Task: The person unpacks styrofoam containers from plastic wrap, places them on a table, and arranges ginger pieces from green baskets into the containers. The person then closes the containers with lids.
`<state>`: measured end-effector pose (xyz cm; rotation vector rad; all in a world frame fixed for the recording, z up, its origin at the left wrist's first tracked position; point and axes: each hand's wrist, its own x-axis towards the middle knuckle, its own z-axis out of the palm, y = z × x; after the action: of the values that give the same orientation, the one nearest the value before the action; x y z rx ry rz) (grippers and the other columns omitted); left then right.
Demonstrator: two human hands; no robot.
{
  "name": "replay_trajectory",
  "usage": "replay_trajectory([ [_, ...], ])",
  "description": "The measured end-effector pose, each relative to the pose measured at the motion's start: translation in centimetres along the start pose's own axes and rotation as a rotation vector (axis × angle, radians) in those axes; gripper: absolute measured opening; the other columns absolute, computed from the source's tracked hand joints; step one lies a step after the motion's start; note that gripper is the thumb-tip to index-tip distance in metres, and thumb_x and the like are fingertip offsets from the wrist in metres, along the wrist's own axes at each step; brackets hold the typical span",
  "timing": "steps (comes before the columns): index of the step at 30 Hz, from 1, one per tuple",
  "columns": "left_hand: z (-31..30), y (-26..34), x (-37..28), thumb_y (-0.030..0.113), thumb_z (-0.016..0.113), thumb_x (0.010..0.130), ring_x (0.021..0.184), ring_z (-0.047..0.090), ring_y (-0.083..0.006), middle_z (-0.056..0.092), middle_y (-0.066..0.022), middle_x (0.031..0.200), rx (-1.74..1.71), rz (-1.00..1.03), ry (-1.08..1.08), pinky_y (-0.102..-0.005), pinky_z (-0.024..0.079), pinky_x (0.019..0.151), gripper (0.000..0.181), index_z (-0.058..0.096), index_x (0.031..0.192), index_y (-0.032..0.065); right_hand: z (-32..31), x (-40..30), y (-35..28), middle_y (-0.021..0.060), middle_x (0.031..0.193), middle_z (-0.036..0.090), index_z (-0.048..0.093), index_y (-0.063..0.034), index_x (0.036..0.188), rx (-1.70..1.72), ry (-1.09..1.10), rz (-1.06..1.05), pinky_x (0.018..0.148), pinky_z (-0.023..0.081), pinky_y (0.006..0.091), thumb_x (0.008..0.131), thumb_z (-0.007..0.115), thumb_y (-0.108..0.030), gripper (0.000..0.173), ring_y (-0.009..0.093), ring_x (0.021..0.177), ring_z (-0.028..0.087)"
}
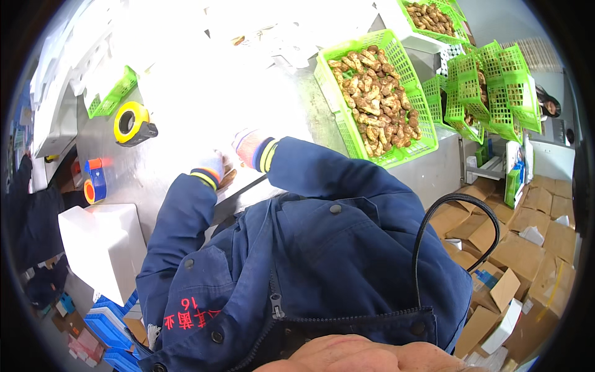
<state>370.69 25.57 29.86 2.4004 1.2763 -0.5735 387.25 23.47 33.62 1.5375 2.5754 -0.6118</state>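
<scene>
Both hands wear striped knit gloves over the steel worktable [160,172], close to my body. My left hand [210,165] is curled around a brown, elongated thing [228,177], which looks like a mushroom; the fingers partly hide it. My right hand [251,145] is a short way to its right, near the strongly lit white surface [200,102]. Glare washes out its fingertips, so I cannot see whether it holds anything. To the right of my hands, a green plastic basket [341,128] holds many brown-and-cream mushrooms [379,100].
At left lie a yellow-and-black tape roll [131,123], a blue-and-orange tape dispenser [96,181] and a white foam box [104,246]. Stacked green baskets [492,88] stand at far right, above cardboard boxes [525,251]. A person's dark sleeve [35,223] shows at the left edge.
</scene>
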Motion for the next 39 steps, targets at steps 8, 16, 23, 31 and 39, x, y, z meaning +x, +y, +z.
replay_trajectory([
  [8, -2.5, 0.3, -2.1, 0.015, 0.052, 0.079, 0.080, 0.058, -0.0291, 0.057, -0.0123, 0.088, -0.212, 0.076, 0.406, -0.0388, 0.047, 0.070, 0.020, 0.059, 0.097, 0.0094, -9.0, -19.8, 20.3, 0.0089, 0.087, 0.061, 0.064, -0.0123, 0.086, -0.334, 0.631, 0.640, 0.075, 0.046, 0.0378, 0.067, 0.058, -0.012, 0.020, 0.027, 0.084, 0.056],
  [16, -7.1, 10.2, -0.4, 0.010, 0.057, 0.075, 0.077, 0.056, -0.0286, 0.058, -0.0115, 0.081, -0.473, 0.461, 0.647, -0.0368, 0.046, 0.069, 0.015, 0.059, 0.090, 0.0063, -6.5, -15.7, 18.9, 0.0065, 0.084, 0.059, 0.064, -0.0154, 0.089, -0.308, 0.325, 0.661, 0.076, 0.043, 0.0384, 0.072, 0.057, -0.028, 0.023, 0.026, 0.087, 0.053],
  [23, -8.6, 13.4, -0.7, 0.021, 0.051, 0.086, 0.079, 0.059, -0.0213, 0.060, -0.0126, 0.094, -1.781, 0.179, -0.036, -0.0285, 0.047, 0.069, 0.032, 0.050, 0.112, 0.0021, -9.0, -15.5, 10.0, 0.0083, 0.070, 0.054, 0.058, -0.0111, 0.087, 0.046, 0.873, 0.145, 0.063, 0.041, 0.0369, 0.066, 0.060, -0.016, 0.021, 0.026, 0.069, 0.052],
  [31, -6.9, 9.5, -0.2, 0.008, 0.057, 0.081, 0.074, 0.059, -0.0160, 0.060, -0.0100, 0.081, -1.599, -0.009, 0.178, -0.0255, 0.048, 0.063, 0.024, 0.055, 0.103, -0.0017, -10.8, -18.4, 13.4, 0.0112, 0.084, 0.060, 0.059, -0.0072, 0.095, -0.004, 0.596, 0.523, 0.067, 0.046, 0.0372, 0.069, 0.061, -0.011, 0.026, 0.030, 0.078, 0.056],
  [39, -2.6, -0.6, -0.3, 0.021, 0.065, 0.066, 0.083, 0.055, -0.0257, 0.056, -0.0091, 0.085, 0.169, -0.083, 0.246, -0.0372, 0.046, 0.071, 0.026, 0.061, 0.090, 0.0129, -9.7, -24.6, 23.4, 0.0087, 0.093, 0.059, 0.058, -0.0145, 0.099, -0.258, 0.649, 0.855, 0.073, 0.047, 0.0386, 0.076, 0.052, -0.015, 0.024, 0.027, 0.085, 0.057],
])
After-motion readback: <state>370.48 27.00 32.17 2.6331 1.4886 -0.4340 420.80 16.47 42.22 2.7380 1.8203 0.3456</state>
